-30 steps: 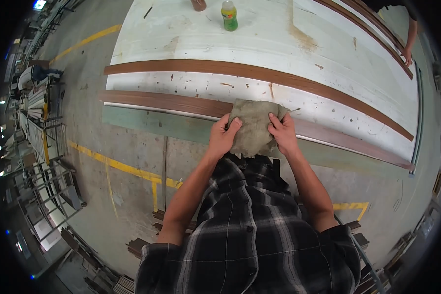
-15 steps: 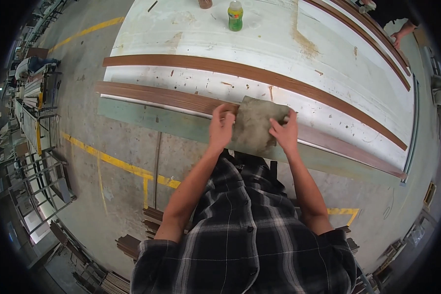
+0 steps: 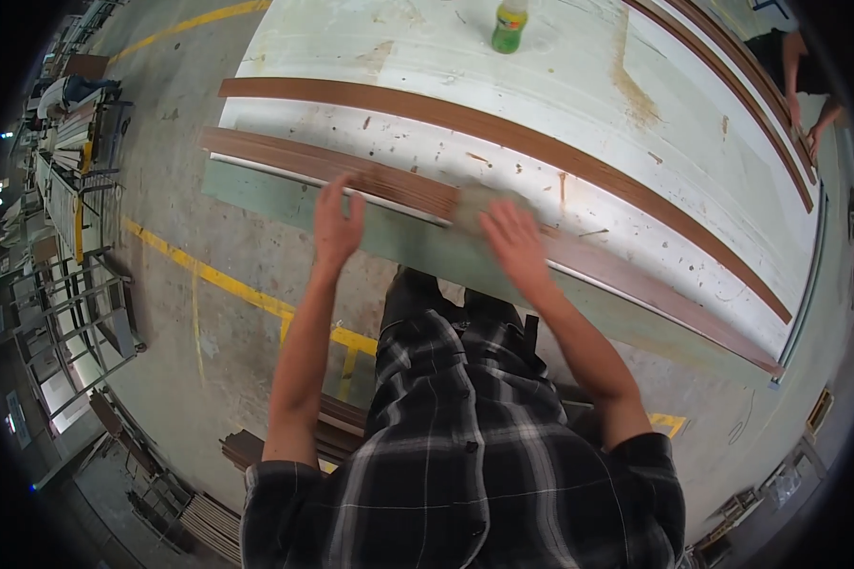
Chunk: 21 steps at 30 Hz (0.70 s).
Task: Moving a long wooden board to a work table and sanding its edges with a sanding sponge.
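A grey-green cloth (image 3: 467, 211), smeared by motion, lies on the near wooden strip (image 3: 394, 183). Over it, my right hand (image 3: 514, 242) holds the cloth down against the strip, fingers stretched across its top. To the left, my left hand (image 3: 338, 226) has its fingertips at the near edge of the same strip, with thumb and fingers apart and nothing held. The strip looks reddish brown left of the cloth and paler, more greyish to its right. A second brown strip (image 3: 531, 152) runs roughly parallel, farther in on the white tabletop (image 3: 417, 57).
A green bottle (image 3: 509, 27) stands at the far side of the table. More brown strips (image 3: 731, 90) lie at the far right, where another person's hands (image 3: 811, 137) rest. Below me on the floor are stacked brown lengths (image 3: 337, 427). Metal racks (image 3: 81, 332) stand at left.
My left hand has let go of the cloth and moved left along the strip. The cloth, held in both hands before, is now flattened on the strip under my right hand.
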Each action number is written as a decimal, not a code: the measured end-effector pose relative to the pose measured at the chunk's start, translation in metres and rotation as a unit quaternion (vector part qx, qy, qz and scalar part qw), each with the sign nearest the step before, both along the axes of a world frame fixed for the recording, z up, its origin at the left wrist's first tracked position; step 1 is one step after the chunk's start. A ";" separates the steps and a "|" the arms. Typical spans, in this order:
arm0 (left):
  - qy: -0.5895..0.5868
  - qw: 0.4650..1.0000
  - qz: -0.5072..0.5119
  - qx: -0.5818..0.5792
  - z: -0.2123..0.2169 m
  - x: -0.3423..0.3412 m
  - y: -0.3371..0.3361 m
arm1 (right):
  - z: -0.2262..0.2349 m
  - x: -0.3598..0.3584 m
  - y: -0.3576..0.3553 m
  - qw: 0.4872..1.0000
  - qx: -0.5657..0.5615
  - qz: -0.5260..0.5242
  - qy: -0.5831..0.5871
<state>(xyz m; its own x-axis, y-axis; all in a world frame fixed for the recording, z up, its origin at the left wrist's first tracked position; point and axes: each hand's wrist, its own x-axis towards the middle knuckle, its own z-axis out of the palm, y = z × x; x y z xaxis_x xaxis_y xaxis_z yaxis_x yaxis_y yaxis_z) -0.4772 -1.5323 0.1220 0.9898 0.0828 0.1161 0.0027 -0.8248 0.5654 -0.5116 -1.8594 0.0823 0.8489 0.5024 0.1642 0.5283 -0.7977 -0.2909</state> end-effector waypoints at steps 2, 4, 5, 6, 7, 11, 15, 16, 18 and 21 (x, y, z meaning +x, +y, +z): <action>-0.039 0.997 0.049 0.040 -0.005 0.011 0.052 | 0.000 -0.026 -0.056 0.999 -0.003 -0.052 0.016; -0.050 0.990 0.106 0.074 -0.027 0.013 0.133 | 0.014 -0.036 -0.084 0.997 0.008 -0.054 0.051; -0.049 0.990 0.110 0.070 -0.035 0.023 0.162 | 0.021 -0.037 -0.084 0.995 0.019 -0.057 0.077; -0.039 0.979 0.199 0.018 -0.043 0.039 0.190 | 0.023 -0.033 -0.074 0.996 0.015 -0.055 0.075; -0.028 0.956 0.289 -0.030 -0.049 0.053 0.226 | 0.024 -0.026 -0.056 0.997 -0.017 -0.047 0.066; -0.038 0.921 0.366 -0.125 -0.088 0.106 0.364 | -0.007 0.033 0.069 0.997 -0.031 0.070 -0.002; 0.087 0.921 0.243 -0.291 -0.085 0.133 0.395 | 0.008 0.118 0.286 0.993 -0.014 0.113 0.001; 0.062 0.928 0.242 -0.276 -0.085 0.134 0.387 | -0.006 0.137 0.333 0.992 -0.006 0.122 -0.039; 0.064 0.913 0.265 -0.302 -0.076 0.135 0.392 | -0.008 0.163 0.426 0.993 0.048 0.104 -0.038; 0.053 0.888 0.307 -0.338 -0.061 0.147 0.404 | -0.012 0.168 0.443 0.994 0.051 0.088 -0.044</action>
<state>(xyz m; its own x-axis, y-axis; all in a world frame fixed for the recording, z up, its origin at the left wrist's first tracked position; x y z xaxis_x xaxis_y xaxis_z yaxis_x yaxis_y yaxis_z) -0.3304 -1.1280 0.0607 0.7363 0.6258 -0.2572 0.4174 -0.1210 0.9006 -0.3439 -1.4166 0.0703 0.7293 0.6185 0.2926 0.6842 -0.6593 -0.3117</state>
